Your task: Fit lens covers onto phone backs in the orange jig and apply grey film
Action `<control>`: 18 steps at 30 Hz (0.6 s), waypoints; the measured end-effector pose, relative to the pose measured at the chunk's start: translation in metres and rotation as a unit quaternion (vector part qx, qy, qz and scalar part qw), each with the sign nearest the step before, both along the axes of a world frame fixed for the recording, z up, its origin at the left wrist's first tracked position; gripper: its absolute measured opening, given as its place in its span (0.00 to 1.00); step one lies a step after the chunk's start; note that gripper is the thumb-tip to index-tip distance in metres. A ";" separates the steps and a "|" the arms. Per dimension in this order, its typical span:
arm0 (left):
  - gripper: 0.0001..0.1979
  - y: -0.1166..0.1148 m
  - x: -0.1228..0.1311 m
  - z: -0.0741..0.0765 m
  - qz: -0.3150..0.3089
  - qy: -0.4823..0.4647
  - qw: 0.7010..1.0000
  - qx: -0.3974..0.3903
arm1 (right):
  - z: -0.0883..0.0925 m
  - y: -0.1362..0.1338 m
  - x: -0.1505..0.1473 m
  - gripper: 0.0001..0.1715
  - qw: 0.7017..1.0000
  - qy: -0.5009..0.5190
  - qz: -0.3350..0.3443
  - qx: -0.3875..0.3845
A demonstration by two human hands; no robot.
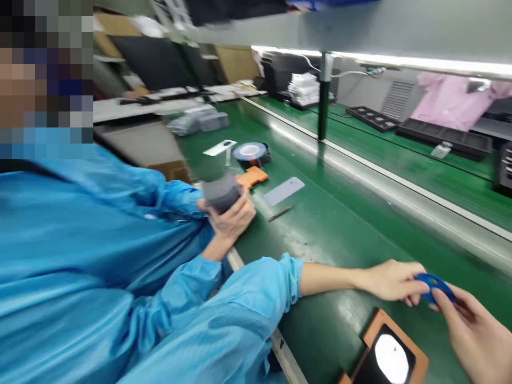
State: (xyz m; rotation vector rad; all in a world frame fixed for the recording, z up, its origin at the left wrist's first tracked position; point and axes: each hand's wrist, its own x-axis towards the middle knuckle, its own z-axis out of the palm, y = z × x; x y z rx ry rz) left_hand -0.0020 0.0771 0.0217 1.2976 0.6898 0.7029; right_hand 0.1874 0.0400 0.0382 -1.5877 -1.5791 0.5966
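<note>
My left hand (394, 280) pinches the left edge of a small flat blue disc-like piece (431, 287). From the right, my right hand (474, 322) grips the same piece between thumb and fingers. It is held tilted above the green bench, and its exact kind is not clear. Just below the hands lies an orange-brown fixture (418, 354) holding a black plate (370, 362) with a white oval (394, 358) on it. The lower part of that fixture is cut off by the frame.
At left, a co-worker in a blue smock (80, 256) holds a blurred dark grey block (221, 194). Further along the bench (340, 224) lie an orange piece (254, 176), a tape roll (251, 152), a grey plate (285, 191) and a thin dark tool (280, 213). A post (323, 101) stands beyond.
</note>
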 end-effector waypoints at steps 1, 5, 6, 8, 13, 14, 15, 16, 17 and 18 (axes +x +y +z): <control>0.11 -0.001 0.001 0.002 0.016 -0.016 0.999 -0.025 | 0.004 -0.002 -0.005 0.23 0.999 0.032 -0.011 -0.024; 0.32 0.003 -0.001 0.008 0.020 -0.075 0.991 -0.107 | 0.016 -0.004 -0.020 0.21 0.984 0.174 0.002 -0.038; 0.34 0.005 -0.002 0.008 0.010 -0.083 0.987 -0.134 | 0.017 -0.003 -0.021 0.20 0.982 0.185 0.009 -0.040; 0.38 0.008 -0.005 0.009 -0.026 -0.090 0.979 -0.182 | 0.019 -0.004 -0.022 0.17 0.980 0.190 0.029 -0.046; 0.41 0.005 -0.009 0.008 -0.087 -0.068 0.966 -0.233 | 0.021 -0.009 -0.021 0.15 0.981 0.155 0.090 -0.078; 0.41 0.004 -0.009 0.008 -0.086 -0.066 0.966 -0.235 | 0.021 -0.009 -0.021 0.16 0.981 0.146 0.096 -0.080; 0.40 0.004 -0.008 0.007 -0.086 -0.066 0.966 -0.235 | 0.020 -0.009 -0.021 0.16 0.982 0.139 0.099 -0.081; 0.40 0.005 -0.008 0.005 -0.086 -0.066 0.966 -0.233 | 0.019 -0.008 -0.020 0.16 0.982 0.138 0.098 -0.081; 0.40 0.005 -0.008 0.004 -0.087 -0.066 0.967 -0.231 | 0.018 -0.008 -0.020 0.17 0.982 0.142 0.095 -0.080; 0.39 0.005 -0.008 0.004 -0.089 -0.065 0.968 -0.227 | 0.017 -0.007 -0.019 0.18 0.982 0.149 0.089 -0.078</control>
